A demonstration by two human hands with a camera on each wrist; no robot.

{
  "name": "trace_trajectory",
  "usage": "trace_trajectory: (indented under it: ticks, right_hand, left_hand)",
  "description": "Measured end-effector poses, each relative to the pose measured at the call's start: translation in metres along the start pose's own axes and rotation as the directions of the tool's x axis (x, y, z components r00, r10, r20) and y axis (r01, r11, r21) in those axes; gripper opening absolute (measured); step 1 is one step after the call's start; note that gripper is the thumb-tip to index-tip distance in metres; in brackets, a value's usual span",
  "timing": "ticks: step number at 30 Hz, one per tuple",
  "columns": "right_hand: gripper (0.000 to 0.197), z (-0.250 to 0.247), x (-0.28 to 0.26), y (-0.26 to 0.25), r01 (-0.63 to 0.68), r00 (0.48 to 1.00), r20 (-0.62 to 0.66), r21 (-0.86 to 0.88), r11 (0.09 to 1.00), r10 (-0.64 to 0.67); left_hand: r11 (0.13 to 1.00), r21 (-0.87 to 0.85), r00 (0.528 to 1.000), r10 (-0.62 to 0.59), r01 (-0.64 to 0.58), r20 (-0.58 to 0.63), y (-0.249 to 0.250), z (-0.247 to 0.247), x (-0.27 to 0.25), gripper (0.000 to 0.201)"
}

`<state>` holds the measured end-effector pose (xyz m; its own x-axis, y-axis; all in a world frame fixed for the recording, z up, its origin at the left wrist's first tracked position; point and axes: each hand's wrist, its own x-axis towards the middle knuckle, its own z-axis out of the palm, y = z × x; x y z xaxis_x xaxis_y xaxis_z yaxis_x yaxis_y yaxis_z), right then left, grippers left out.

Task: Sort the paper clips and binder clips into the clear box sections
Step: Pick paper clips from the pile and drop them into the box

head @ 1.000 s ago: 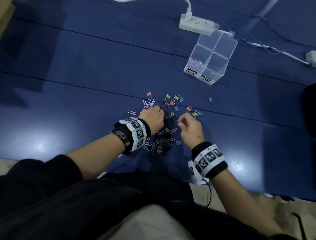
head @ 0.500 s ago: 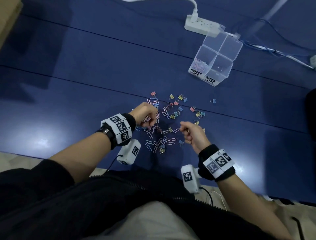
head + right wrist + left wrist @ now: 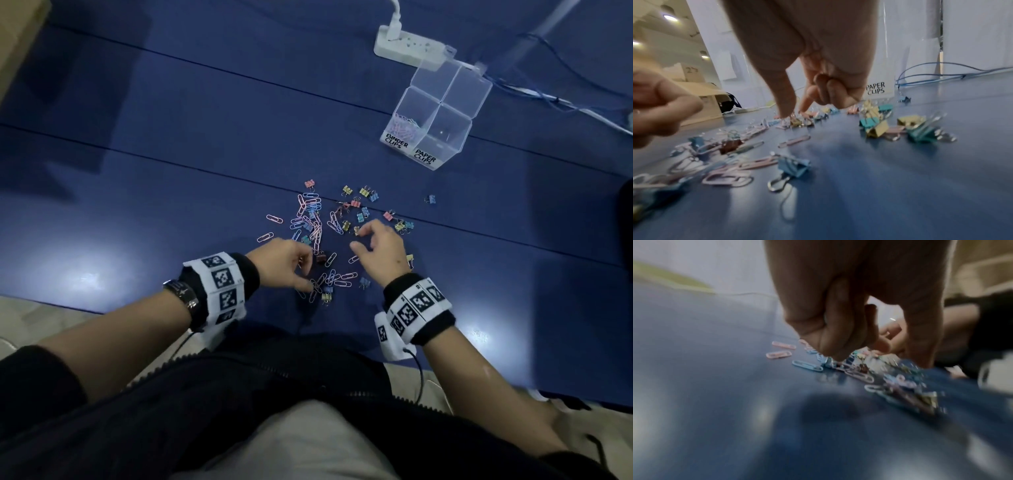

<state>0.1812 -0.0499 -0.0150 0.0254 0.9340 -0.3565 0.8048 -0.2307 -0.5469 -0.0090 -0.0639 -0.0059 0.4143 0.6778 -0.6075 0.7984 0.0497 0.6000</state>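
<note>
Since half a second earlier, the left hand had dropped lower in the head frame, from the pile's left edge to its lower-left part, with its thumb tip down among the paper clips near the bottom of the pile. Its fingers were curled in; the blurred left wrist view showed the fingertips touching down on clips, but whether they pinched one I could not tell. The right hand had gone up and forward, from below the pile to its right-centre. Its thumb and forefinger were spread a little and reached down to the binder clips there, the other fingers curled into the palm; whether it held a clip could not be told. The pile lay at frame centre on the blue table. The clear box stood at upper right, well apart from the pile, with paper clips in the section labelled BINDER CLIPS. A power strip lay just behind the box.
</note>
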Motion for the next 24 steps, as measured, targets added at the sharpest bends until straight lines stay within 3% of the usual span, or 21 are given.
trace_trajectory:
  ticks: [3,5,9,14,19,24]
  right_hand:
    - [0.041,-0.002,-0.017,0.007,0.063,0.981,0.190,-0.104,0.993,-0.043]
    - [0.056,0.000,-0.024,0.011,0.080,0.970,0.242,-0.173,0.982,-0.036]
    - [0.055,0.005,-0.026,0.011,0.098,0.967,0.251,-0.204,0.974,-0.045]
    - [0.026,0.010,-0.024,0.016,0.155,0.962,0.244,-0.117,0.981,-0.123]
    - [0.013,0.013,-0.027,0.019,0.232,0.953,0.239,-0.178,0.956,-0.186]
    - [0.006,0.014,-0.029,0.011,0.239,0.948,0.271,-0.267,0.933,-0.165]
  left_hand:
    - [0.906,0.420,0.994,0.011,-0.056,0.109,0.002,0.005,-0.009,0.049]
    - [0.863,0.503,0.995,0.005,-0.055,0.100,0.001,0.008,-0.007,0.061]
    - [0.886,0.461,0.997,0.011,-0.046,0.079,0.000,0.010,-0.002,0.053]
    - [0.861,0.499,0.994,0.111,-0.095,-0.002,-0.005,0.012,0.001,0.025]
    - [0.826,0.554,0.987,0.158,-0.108,-0.042,-0.008,0.015,0.002,0.025]
    - [0.830,0.542,0.977,0.200,-0.130,-0.072,-0.007,0.014,0.004,0.021]
